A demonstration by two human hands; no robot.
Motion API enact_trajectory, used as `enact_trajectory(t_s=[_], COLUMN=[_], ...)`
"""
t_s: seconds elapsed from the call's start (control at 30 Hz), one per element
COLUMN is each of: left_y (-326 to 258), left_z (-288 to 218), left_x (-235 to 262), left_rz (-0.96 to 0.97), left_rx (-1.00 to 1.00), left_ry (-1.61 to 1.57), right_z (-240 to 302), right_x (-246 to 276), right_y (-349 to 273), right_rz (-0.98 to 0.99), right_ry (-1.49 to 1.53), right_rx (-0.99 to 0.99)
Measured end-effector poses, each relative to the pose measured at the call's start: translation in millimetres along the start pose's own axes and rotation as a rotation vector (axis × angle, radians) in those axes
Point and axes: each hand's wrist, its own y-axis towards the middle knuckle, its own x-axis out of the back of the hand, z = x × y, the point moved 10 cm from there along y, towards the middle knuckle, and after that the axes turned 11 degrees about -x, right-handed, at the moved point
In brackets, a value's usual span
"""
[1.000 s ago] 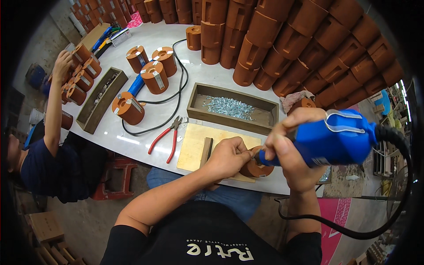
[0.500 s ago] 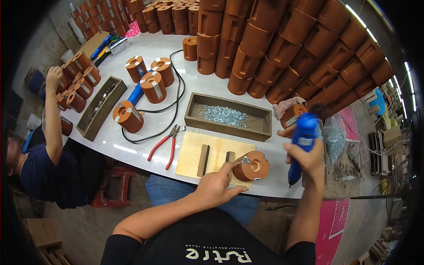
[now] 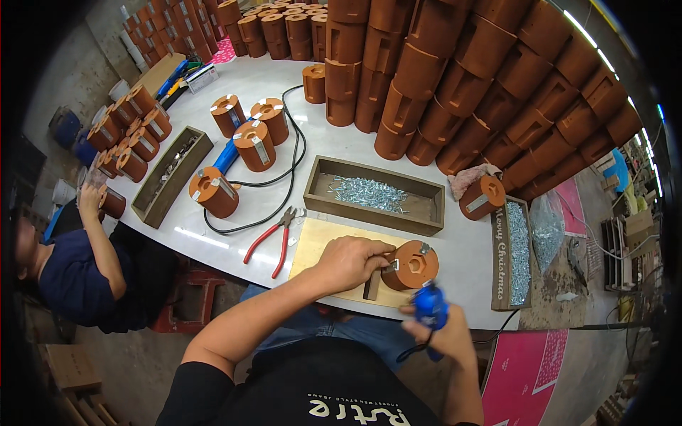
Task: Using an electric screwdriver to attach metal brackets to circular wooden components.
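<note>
Closest to me, my right hand [image 3: 444,334] was wrapped tight around the blue power driver [image 3: 430,311], held low at the near edge of the surface [image 3: 213,238], its tip too blurred for me to tell where it pointed. Just beyond it my left hand [image 3: 353,261] lay curled on the plywood board [image 3: 321,245], fingers pressed against the side of the brown cylindrical block [image 3: 413,265] and what looked like a small metal bracket on it. That block lay on its side on the board, hexagonal hole toward me, against a short wooden stop [image 3: 371,285]. The risk, as I judged it, was the driver slipping off the fastener: my fingers sat right beside the bracket, and a round block could roll if my hold loosened. The red-handled pliers [image 3: 273,240] lay to the left of the board. Farther out stood the wooden tray of screws [image 3: 374,194], then the black cord [image 3: 288,177] looping among finished blocks [image 3: 254,142], and behind them a tall stack of brown blocks [image 3: 455,78]. At the far left another person's hand [image 3: 90,195] reached toward more blocks.
</note>
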Motion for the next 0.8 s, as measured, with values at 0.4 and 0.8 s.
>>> enact_trajectory(t_s=[0.4,0.8], left_y=[84,89], left_z=[72,86], left_x=[44,46], left_rz=[0.155,0.101], left_rx=[0.202,0.134], left_ry=[0.484,0.415], right_z=[38,44], right_x=[56,17], right_y=[27,-7], right_rz=[-0.26,-0.47], right_ry=[-0.287,-0.399], right_rx=[0.318,0.276])
